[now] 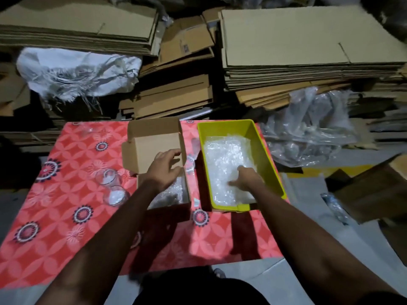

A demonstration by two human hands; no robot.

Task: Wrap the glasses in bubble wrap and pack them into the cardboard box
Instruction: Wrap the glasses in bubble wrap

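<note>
With the left hand [164, 167] spread over the box [158, 148] and the right hand [246, 178] pinching wrap [224, 159] in the bin [267, 150], either forearm could knock the bare glasses [112, 188] off the bench [66, 227].

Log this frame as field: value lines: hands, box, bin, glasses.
left hand: over the open cardboard box, fingers spread, holding nothing
right hand: in the yellow bin, on the bubble wrap
box contents: wrapped bundle at near end
unwrapped glasses: two on the tablecloth, left of box
</note>
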